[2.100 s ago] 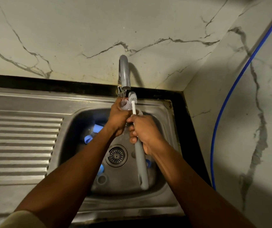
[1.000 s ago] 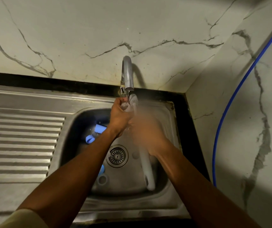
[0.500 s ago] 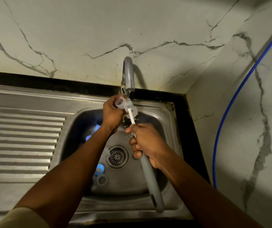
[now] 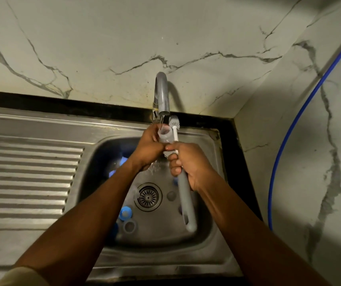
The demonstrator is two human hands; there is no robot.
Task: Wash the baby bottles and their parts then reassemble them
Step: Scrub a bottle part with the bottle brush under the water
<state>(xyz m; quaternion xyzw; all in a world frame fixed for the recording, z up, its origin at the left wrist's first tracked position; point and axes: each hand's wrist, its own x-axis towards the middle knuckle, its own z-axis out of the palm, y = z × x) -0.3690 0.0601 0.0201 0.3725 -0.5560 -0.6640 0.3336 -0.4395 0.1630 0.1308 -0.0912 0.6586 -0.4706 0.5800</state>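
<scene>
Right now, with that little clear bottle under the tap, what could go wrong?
The small clear plastic bottle looks wet in the left hand and might slip into the steel sink basin. The long grey-handled white bristle brush, gripped by the right hand, has its head beside the curved grey tap spout, so it could knock it or spray water.

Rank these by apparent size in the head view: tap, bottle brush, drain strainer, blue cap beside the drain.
1. bottle brush
2. tap
3. drain strainer
4. blue cap
The brush sits nearer the camera, which flatters it.
</scene>
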